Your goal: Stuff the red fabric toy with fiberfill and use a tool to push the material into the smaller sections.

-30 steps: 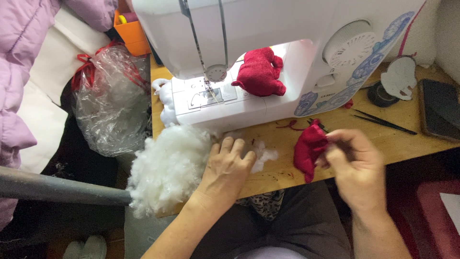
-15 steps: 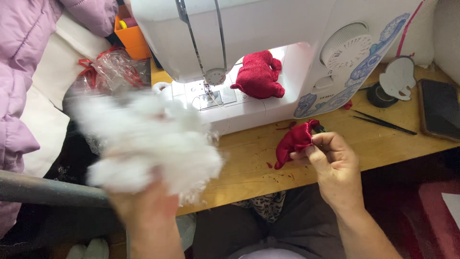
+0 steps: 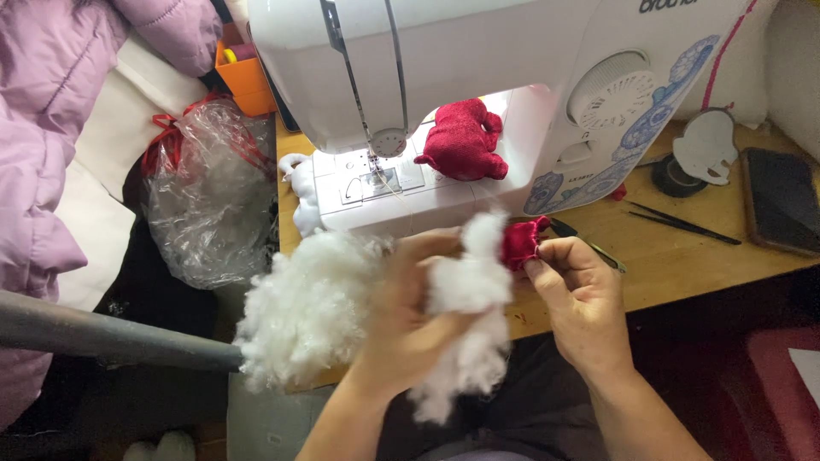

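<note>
The small red fabric piece (image 3: 523, 242) is held just above the front edge of the wooden tabletop (image 3: 675, 256), in front of the sewing machine (image 3: 478, 102). The right hand (image 3: 581, 294) pinches it between the thumb and the fingers, closed on the cloth. A tuft of white stuffing (image 3: 465, 286) touches the red piece on its left side. The left hand (image 3: 410, 316) is closed around this tuft, with the fingers curled into the fibre, so both hands are close together, almost touching.

A bigger heap of the same white stuffing (image 3: 307, 307) lies at the left front corner of the tabletop, partly hanging over the edge, just beside the left hand. On the bed of the sewing machine, under its lamp, rests a finished red stuffed toy (image 3: 461, 141). A small white stuffed shape (image 3: 301, 189) stands against the left end of the machine.

To the right of the machine, on the tabletop, there are dark tweezers (image 3: 679, 224), a round black spool (image 3: 675, 177) with a white cut-out shape (image 3: 705, 147) leaning over it, and a dark phone (image 3: 781, 201) near the right edge. Off the table to the left I see a crumpled clear plastic bag (image 3: 205, 196) with red handles, an orange container (image 3: 246, 75) behind it, and a lilac padded jacket (image 3: 43, 154).
</note>
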